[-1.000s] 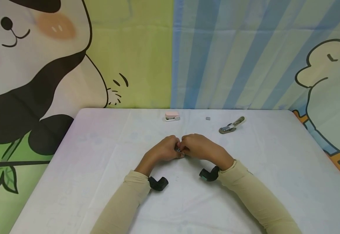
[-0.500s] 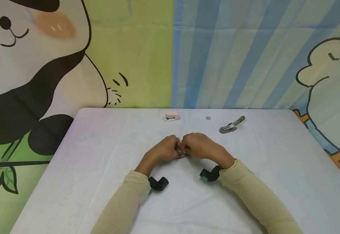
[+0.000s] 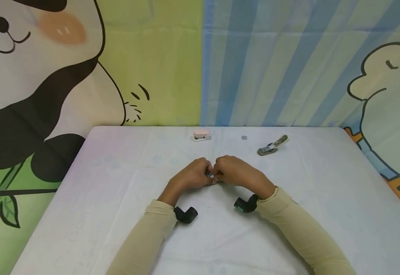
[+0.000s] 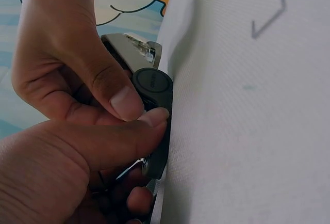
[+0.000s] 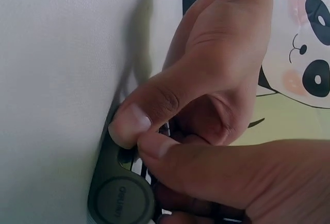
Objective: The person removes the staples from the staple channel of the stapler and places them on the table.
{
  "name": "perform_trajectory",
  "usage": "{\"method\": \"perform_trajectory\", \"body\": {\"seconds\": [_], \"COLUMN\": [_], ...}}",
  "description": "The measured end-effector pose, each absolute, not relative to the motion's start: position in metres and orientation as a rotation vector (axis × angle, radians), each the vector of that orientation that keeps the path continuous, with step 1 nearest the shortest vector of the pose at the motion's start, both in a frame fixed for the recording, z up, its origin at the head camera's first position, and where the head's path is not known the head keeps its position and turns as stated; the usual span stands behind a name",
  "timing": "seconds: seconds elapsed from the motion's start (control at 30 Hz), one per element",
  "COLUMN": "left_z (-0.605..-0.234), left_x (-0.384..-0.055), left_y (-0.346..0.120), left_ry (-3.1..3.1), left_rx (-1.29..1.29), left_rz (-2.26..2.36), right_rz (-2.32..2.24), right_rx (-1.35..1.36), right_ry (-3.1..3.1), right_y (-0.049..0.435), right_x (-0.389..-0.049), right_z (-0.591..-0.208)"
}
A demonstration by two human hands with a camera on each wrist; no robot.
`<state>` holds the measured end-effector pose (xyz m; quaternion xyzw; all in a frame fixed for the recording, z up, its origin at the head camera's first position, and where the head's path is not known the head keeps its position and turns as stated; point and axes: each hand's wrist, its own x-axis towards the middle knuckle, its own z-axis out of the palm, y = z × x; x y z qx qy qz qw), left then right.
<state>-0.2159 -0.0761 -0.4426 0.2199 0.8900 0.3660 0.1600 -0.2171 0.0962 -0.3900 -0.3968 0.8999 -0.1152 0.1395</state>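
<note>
Both hands meet over a small dark stapler, mostly covered in the head view, where only a shiny metal bit shows. In the left wrist view its round hinge (image 4: 153,81) faces out, and its dark body stands against the white cloth. My left hand (image 3: 193,174) grips the body, thumb along it. The right hand (image 3: 235,172) curls at the hinge end, its thumb tip close to the left thumb. Right wrist view: both thumb tips nearly touch over the open metal part beside the dark stapler (image 5: 121,201). What the fingertips pinch is hidden.
At the back of the white table (image 3: 124,160) sit a pink mini stapler (image 3: 202,135), a small grey staple block (image 3: 244,137) and an opened grey-olive stapler (image 3: 272,146). A thin bracket shape, like a loose staple (image 4: 281,10), lies on the cloth.
Both hands stay in place, with only slight finger movement. A little more of the shiny metal shows between them. The whole view has shifted slightly.
</note>
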Motion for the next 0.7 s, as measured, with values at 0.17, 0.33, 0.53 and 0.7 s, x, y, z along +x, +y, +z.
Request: {"method": "perform_trajectory", "body": {"seconds": [0.17,0.33,0.53,0.7], "left_z": [-0.4426,-0.4429,-0.4417,-0.4414], "left_x": [-0.2164,-0.2164,-0.2162,-0.2160], "left_y": [-0.0763,-0.0763,-0.0769,-0.0773], "left_ry": [2.558,2.566,2.567,2.567], "left_rx": [0.633,0.627,0.636,0.662], "left_rz": [1.033,1.019,1.011,1.015], "right_rz": [-0.329,-0.371,-0.414,-0.425], "right_rx": [-1.211,-1.222,-1.206,-1.156], "right_ry": [2.608,2.606,2.634,2.665], "right_y": [0.0939,0.0950,0.0963,0.0947], "right_x": [-0.2159,-0.2165,-0.2161,-0.2152], "right_z": [-0.3902,-0.3916,-0.3943,-0.3946]}}
